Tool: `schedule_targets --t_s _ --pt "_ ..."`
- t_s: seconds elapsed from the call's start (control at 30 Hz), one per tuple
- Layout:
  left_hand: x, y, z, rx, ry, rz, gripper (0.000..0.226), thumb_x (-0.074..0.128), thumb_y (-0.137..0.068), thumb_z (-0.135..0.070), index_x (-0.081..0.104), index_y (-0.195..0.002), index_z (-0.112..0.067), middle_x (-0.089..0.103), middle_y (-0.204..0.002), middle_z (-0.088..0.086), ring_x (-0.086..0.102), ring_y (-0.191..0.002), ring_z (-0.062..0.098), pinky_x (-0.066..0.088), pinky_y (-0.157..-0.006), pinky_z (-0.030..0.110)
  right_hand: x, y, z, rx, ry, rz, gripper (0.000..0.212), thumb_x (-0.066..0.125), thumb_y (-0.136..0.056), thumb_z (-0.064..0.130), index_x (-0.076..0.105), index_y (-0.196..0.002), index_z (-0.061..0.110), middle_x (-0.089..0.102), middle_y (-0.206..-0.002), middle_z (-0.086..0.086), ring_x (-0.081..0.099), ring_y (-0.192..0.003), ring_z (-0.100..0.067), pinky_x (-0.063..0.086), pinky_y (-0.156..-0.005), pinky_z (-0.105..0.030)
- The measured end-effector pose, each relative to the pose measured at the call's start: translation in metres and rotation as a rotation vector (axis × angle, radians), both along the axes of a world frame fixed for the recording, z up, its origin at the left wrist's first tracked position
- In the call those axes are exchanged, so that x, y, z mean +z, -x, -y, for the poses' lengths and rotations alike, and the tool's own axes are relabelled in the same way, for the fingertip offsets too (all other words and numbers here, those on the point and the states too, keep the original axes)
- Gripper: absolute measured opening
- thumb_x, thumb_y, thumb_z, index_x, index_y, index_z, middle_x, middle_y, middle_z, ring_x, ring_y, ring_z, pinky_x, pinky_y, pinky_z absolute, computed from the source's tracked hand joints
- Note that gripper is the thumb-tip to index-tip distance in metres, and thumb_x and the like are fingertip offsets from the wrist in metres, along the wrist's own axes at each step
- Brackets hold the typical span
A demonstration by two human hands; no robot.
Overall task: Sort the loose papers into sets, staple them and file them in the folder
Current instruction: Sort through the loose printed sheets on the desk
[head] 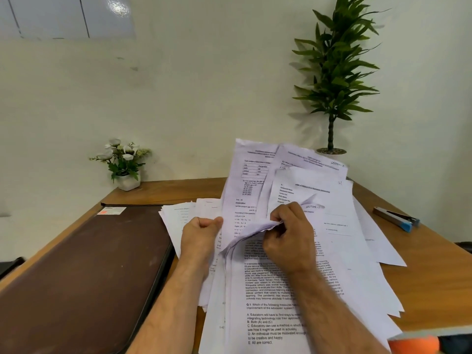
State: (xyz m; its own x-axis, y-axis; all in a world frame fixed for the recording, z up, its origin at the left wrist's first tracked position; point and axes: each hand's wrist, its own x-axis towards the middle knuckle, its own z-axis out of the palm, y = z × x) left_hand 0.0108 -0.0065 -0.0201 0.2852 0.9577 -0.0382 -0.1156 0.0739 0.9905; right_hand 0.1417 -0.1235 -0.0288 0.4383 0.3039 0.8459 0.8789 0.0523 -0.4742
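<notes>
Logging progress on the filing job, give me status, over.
Left hand and right hand both gripping lifted papers. Still sorting. Stapler untouched at right, folder closed at left. Nothing obstructing.

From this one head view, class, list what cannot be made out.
- Head view: lower sheets of the paper pile are hidden by top pages and forearms.
- Right hand fingers are tucked under a curled sheet.
- Orange object is cut off by the bottom edge and blurred.
- Folder label is too small.
</notes>
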Motion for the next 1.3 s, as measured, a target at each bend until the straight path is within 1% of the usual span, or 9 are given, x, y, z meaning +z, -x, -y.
schedule_targets --t_s 0.13,0.27,0.4,0.57,0.63,1.0,1.13,1.2,1.3 --pt "0.003 0.005 -0.003 0.097 -0.021 0.038 0.024 0.073 -0.087 -0.008 0.06 -0.102 -0.02 0.071 -0.091 0.007 0.068 -0.077 0.019 0.057 -0.068 0.035 0.01 0.003 -0.001 0.03 0.096 0.051 0.03 0.052 -0.07 0.009 0.07 -0.094 0.014 0.057 -0.091 0.006 0.058 -0.069 -0.015 0.054 -0.053 -0.032" --pt "0.005 0.012 -0.005 0.162 -0.187 -0.089 0.038 0.065 -0.088 0.002 0.053 -0.113 -0.025 0.067 -0.096 -0.001 0.067 -0.084 0.013 0.054 -0.065 0.029 0.023 0.01 -0.007 0.123 0.179 0.108 0.031 0.058 -0.074 0.012 0.072 -0.101 0.014 0.056 -0.096 0.006 0.059 -0.069 -0.013 0.054 -0.057 -0.025" --pt "0.001 0.013 -0.005 0.152 -0.153 -0.137 0.041 0.074 -0.083 -0.006 0.058 -0.114 -0.028 0.07 -0.1 0.002 0.069 -0.092 0.021 0.058 -0.088 0.046 0.019 0.017 -0.019 0.147 0.204 0.072 0.027 0.062 -0.076 0.016 0.07 -0.101 0.014 0.052 -0.101 0.009 0.056 -0.077 -0.008 0.055 -0.062 -0.022" --pt "-0.003 0.013 -0.012 0.131 -0.173 -0.175 0.002 0.073 -0.091 -0.02 0.074 -0.09 -0.021 0.075 -0.083 -0.005 0.072 -0.083 0.02 0.06 -0.084 0.046 0.006 0.023 -0.024 0.122 0.195 0.017 0.025 0.061 -0.075 0.018 0.067 -0.1 0.017 0.046 -0.102 0.015 0.053 -0.083 -0.003 0.056 -0.064 -0.02" --pt "-0.003 0.013 -0.012 0.203 -0.189 -0.194 0.021 0.063 -0.098 -0.025 0.072 -0.08 -0.018 0.074 -0.079 -0.002 0.07 -0.08 0.023 0.06 -0.081 0.047 0.006 0.023 -0.024 0.129 0.186 0.029 0.026 0.06 -0.074 0.015 0.068 -0.099 0.017 0.048 -0.1 0.013 0.052 -0.08 -0.003 0.056 -0.06 -0.022" --pt "0.004 0.02 -0.01 0.378 -0.133 -0.188 0.023 0.046 -0.098 -0.013 0.061 -0.113 -0.02 0.066 -0.107 -0.002 0.062 -0.096 0.025 0.056 -0.086 0.044 0.004 0.024 -0.018 0.122 0.15 0.033 0.028 0.057 -0.074 0.013 0.069 -0.099 0.012 0.05 -0.1 0.009 0.052 -0.073 -0.002 0.053 -0.056 -0.018" --pt "0.01 0.021 -0.012 0.225 -0.153 -0.431 0.011 0.064 -0.091 -0.035 0.067 -0.095 -0.026 0.069 -0.094 -0.004 0.062 -0.084 0.019 0.05 -0.072 0.034 0.004 0.025 -0.016 0.136 0.226 0.022 0.029 0.063 -0.076 0.02 0.068 -0.104 0.015 0.047 -0.106 0.012 0.054 -0.082 -0.004 0.05 -0.064 -0.007" --pt "0.023 0.019 -0.019 0.114 -0.198 -0.633 0.035 0.063 -0.089 -0.058 0.067 -0.089 -0.023 0.068 -0.088 -0.004 0.061 -0.082 0.019 0.042 -0.067 0.031 0.004 0.025 -0.016 0.133 0.279 0.01 0.03 0.069 -0.08 0.023 0.066 -0.109 0.018 0.044 -0.11 0.015 0.053 -0.088 -0.004 0.047 -0.069 -0.004" --pt "0.04 0.012 -0.033 0.065 -0.35 -0.831 0.032 0.061 -0.094 -0.044 0.063 -0.101 -0.013 0.069 -0.101 0.004 0.062 -0.09 0.024 0.044 -0.07 0.032 0.007 0.024 -0.017 0.117 0.299 0.02 0.026 0.072 -0.084 0.017 0.065 -0.109 0.017 0.043 -0.11 0.016 0.051 -0.089 -0.003 0.045 -0.068 -0.004"
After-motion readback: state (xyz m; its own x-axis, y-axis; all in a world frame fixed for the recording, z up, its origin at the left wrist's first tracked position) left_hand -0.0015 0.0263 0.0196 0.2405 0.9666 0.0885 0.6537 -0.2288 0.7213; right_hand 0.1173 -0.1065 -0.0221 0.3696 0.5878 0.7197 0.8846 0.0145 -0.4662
